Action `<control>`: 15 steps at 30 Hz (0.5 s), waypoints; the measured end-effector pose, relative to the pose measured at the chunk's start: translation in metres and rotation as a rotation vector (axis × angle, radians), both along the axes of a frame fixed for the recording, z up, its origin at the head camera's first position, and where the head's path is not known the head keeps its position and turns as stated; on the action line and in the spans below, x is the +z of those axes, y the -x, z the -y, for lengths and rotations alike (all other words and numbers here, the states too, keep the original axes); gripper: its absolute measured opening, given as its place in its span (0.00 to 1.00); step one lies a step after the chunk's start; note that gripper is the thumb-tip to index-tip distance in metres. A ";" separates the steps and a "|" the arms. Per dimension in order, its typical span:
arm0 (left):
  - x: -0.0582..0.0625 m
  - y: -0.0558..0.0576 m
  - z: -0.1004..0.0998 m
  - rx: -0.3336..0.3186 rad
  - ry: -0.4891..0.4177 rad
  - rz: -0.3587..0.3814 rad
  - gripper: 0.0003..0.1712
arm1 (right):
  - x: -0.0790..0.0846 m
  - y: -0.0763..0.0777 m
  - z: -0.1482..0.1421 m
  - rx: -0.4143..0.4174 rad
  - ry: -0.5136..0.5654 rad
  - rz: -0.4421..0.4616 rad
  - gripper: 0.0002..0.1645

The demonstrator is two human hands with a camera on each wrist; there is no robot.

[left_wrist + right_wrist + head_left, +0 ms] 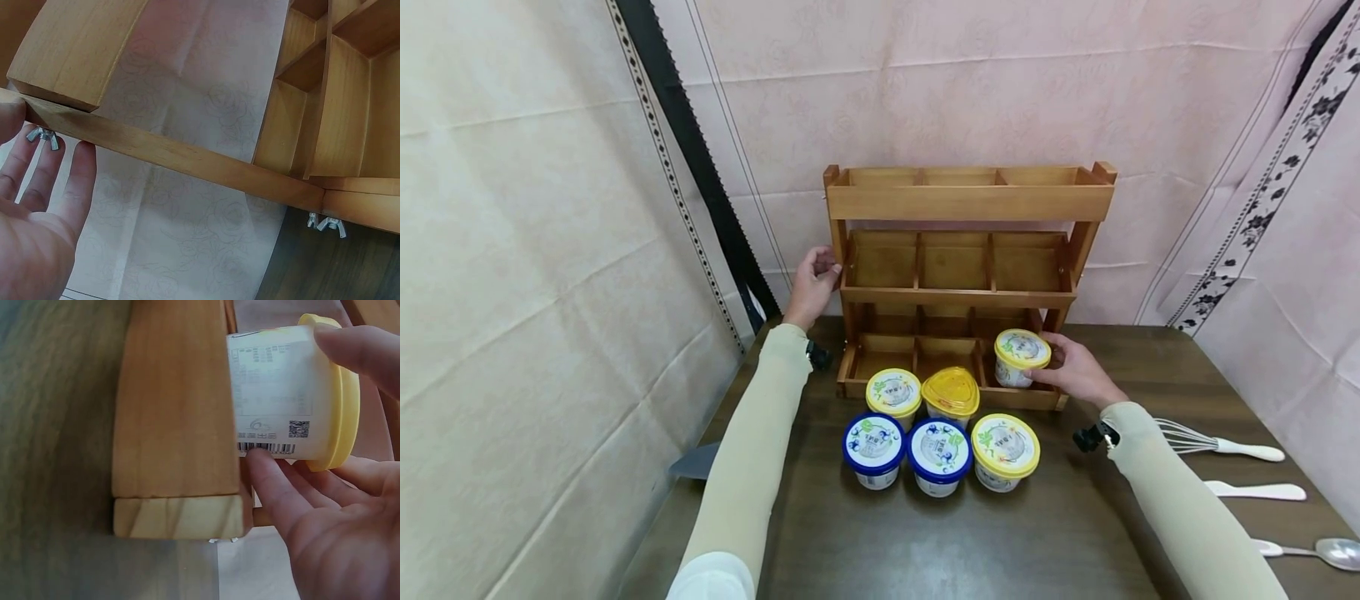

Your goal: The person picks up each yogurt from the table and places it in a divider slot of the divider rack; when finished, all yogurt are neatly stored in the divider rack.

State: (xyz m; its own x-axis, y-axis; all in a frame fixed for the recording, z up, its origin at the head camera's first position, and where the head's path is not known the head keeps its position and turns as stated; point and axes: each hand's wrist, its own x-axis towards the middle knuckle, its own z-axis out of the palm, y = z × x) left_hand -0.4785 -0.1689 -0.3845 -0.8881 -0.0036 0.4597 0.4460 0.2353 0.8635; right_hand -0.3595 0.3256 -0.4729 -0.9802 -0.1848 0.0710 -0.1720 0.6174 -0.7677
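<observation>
A wooden three-tier rack with divided compartments stands at the back of the table. My left hand grips its left upright; in the left wrist view the thumb lies on one side of the post and the fingers on the other, by a wing nut. A white tub with a yellow lid is in my right hand, at the right compartment of the bottom tier. The right wrist view shows the thumb at the lid and fingers under the printed side of the tub, partly behind the rack's front board.
Before the rack stand two blue-lidded tubs, two flat yellow-lidded tubs, and one with a domed yellow lid. A whisk, a white-handled utensil and a spoon lie at right.
</observation>
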 end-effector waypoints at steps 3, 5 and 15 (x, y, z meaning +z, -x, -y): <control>0.001 0.000 0.000 0.000 -0.007 0.012 0.19 | -0.002 -0.001 0.001 -0.006 -0.018 0.008 0.61; 0.001 0.000 -0.001 0.002 -0.009 0.021 0.19 | -0.004 -0.001 0.002 -0.011 -0.028 0.014 0.61; 0.000 0.001 -0.001 -0.006 -0.031 0.023 0.18 | -0.010 -0.006 0.004 -0.008 -0.023 0.023 0.63</control>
